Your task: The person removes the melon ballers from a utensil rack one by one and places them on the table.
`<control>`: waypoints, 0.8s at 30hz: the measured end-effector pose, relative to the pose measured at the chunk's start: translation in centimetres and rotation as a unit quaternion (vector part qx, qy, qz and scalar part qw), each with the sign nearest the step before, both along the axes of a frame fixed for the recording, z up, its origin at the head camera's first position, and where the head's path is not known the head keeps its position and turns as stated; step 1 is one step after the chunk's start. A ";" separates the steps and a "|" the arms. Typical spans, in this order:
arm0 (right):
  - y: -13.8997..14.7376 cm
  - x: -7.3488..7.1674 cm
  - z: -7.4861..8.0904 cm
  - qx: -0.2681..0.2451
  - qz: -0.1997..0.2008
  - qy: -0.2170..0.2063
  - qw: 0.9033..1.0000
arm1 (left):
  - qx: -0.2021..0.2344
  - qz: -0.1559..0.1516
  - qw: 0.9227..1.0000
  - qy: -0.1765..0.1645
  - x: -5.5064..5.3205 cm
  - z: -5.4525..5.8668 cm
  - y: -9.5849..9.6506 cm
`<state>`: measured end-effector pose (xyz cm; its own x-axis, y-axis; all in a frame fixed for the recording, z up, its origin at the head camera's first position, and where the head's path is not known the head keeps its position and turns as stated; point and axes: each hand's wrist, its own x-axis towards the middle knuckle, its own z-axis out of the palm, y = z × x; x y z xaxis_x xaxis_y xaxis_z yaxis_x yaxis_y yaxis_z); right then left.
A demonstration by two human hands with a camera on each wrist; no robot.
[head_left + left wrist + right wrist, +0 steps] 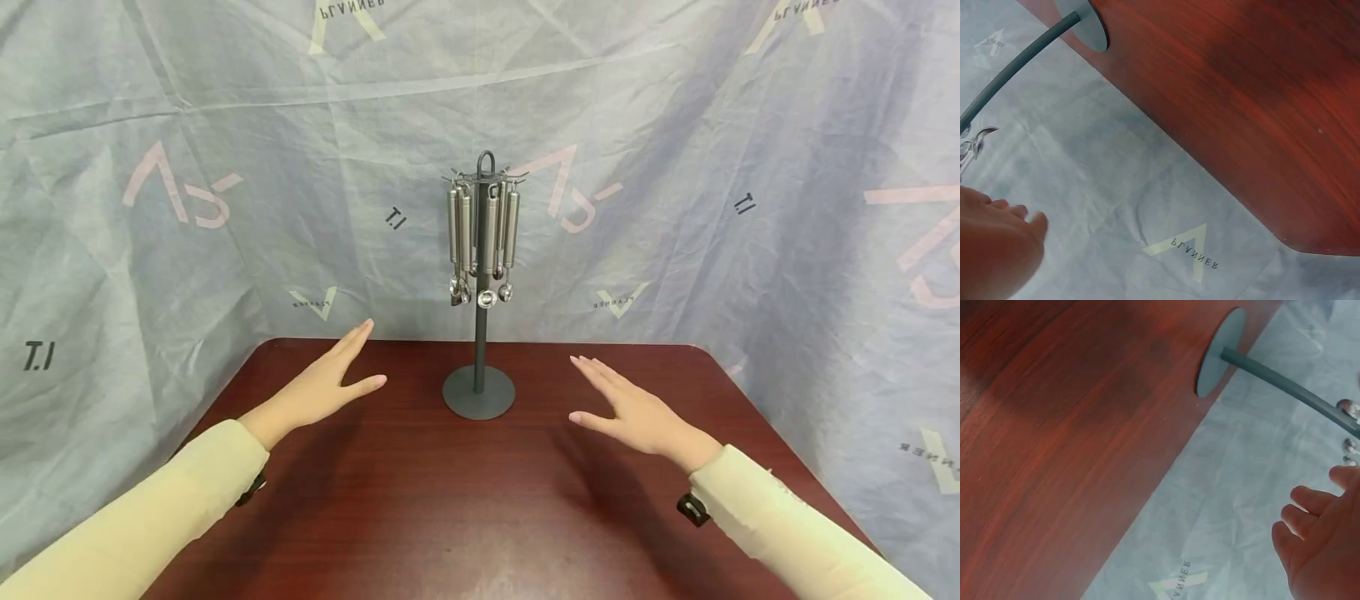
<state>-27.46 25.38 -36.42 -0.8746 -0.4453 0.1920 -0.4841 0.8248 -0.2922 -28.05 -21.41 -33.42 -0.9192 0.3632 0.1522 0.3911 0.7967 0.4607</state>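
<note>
A dark grey utensil stand rises from a round base near the back of the table. Several metal kitchen utensils hang by their handles from the hooks around its top. To the left of the stand, my left hand is held out with straight fingers and holds nothing. My right hand is on the other side, fingers extended toward the stand, also holding nothing. Both hands are apart from the stand. In the wrist views the left hand and right hand show only in part.
The reddish-brown wooden table reaches back to a grey printed cloth that hangs behind and at both sides. Pale sleeves cover both arms, and a dark band shows under the right cuff.
</note>
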 end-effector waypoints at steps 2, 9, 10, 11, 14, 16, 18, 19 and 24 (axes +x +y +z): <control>-0.1 -0.1 0.3 -0.021 0.011 -0.021 0.999 | 0.022 -0.005 1.000 -0.015 -0.2 0.2 -0.1; -0.5 -0.6 1.9 -0.086 0.046 -0.044 0.994 | 0.066 -0.005 0.997 -0.033 -0.9 1.0 -0.4; -0.7 -0.6 2.1 -0.091 0.050 -0.041 0.994 | 0.073 -0.005 0.997 -0.039 -1.0 1.2 -0.4; -0.8 -0.6 2.4 -0.097 0.054 -0.040 0.993 | 0.080 -0.007 0.996 -0.043 -1.0 1.4 -0.5; -1.2 -0.7 3.1 -0.117 0.073 -0.030 0.990 | 0.110 -0.016 0.991 -0.070 -1.0 1.9 -0.5; -1.4 -0.8 3.5 -0.133 0.082 -0.029 0.987 | 0.125 -0.025 0.988 -0.088 -0.9 2.2 -0.4; -1.6 -1.0 3.8 -0.147 0.089 -0.019 0.985 | 0.141 -0.035 0.984 -0.104 -0.8 2.6 -0.3; -1.6 -1.1 4.0 -0.154 0.092 -0.015 0.984 | 0.149 -0.040 0.982 -0.111 -0.8 2.8 -0.2; -1.5 -1.4 5.6 -0.176 0.085 -0.014 0.981 | 0.193 -0.050 0.969 -0.146 -1.1 4.5 0.5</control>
<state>-28.91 23.92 -30.78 -0.8009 -0.4950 0.3370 -0.5933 0.5797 -0.5585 -29.14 -20.94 -28.97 -0.9068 0.4202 0.0338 0.2657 0.5075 0.8197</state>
